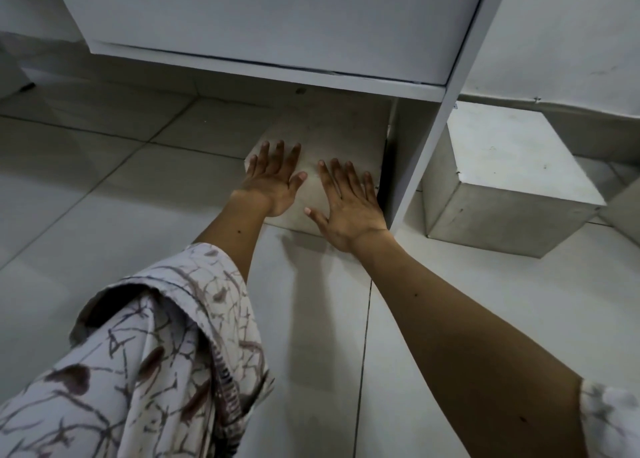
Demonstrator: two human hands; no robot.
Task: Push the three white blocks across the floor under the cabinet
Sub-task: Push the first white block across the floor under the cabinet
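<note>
A white block (332,135) sits on the tiled floor, partly under the white cabinet (270,24), tight against the cabinet's upright side panel (426,146). My left hand (273,180) lies flat on the block's near face, fingers spread. Beside it, my right hand (346,204) presses flat against the same face, near the panel. A second white block (502,166) stands on the floor to the right of the panel, outside the cabinet. The corner of a third pale block (627,211) shows at the right edge.
Pale floor tiles (104,187) stretch to the left under the cabinet. A white wall (561,42) runs behind the right-hand blocks. My patterned sleeve (138,371) fills the lower left.
</note>
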